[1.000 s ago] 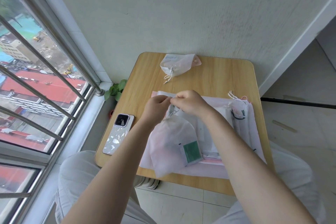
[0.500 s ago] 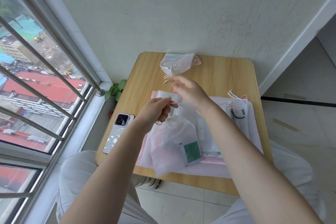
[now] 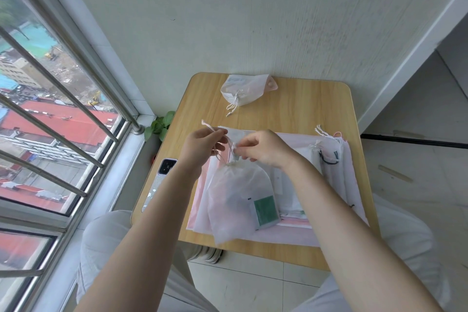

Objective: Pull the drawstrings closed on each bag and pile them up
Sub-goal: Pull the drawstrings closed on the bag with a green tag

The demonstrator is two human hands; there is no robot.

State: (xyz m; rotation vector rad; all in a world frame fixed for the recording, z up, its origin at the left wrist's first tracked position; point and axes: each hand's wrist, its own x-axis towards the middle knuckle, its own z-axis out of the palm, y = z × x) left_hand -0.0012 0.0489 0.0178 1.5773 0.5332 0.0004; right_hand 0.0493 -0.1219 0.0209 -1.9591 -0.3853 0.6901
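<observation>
A translucent white drawstring bag (image 3: pixel 235 200) with a green label lies on a stack of flat pink and white bags (image 3: pixel 298 182) on the small wooden table (image 3: pixel 298 106). Its neck is gathered. My left hand (image 3: pixel 202 144) pinches the bag's white drawstring (image 3: pixel 228 145), whose loose end sticks up to the left. My right hand (image 3: pixel 263 148) pinches the same string just above the bag's neck. A closed white bag (image 3: pixel 243 90) with knotted strings rests at the table's far edge, against the wall.
A phone (image 3: pixel 159 180) in a pale case lies at the table's left edge. Loose strings of other bags (image 3: pixel 326 144) bunch at the stack's right side. A barred window runs along the left, with a small plant (image 3: pixel 159 125) on the floor below it.
My right hand, which had reached out over the table half a second ago, has come back to the bag's neck. The left hand has lifted the string slightly; the neck looks tighter.
</observation>
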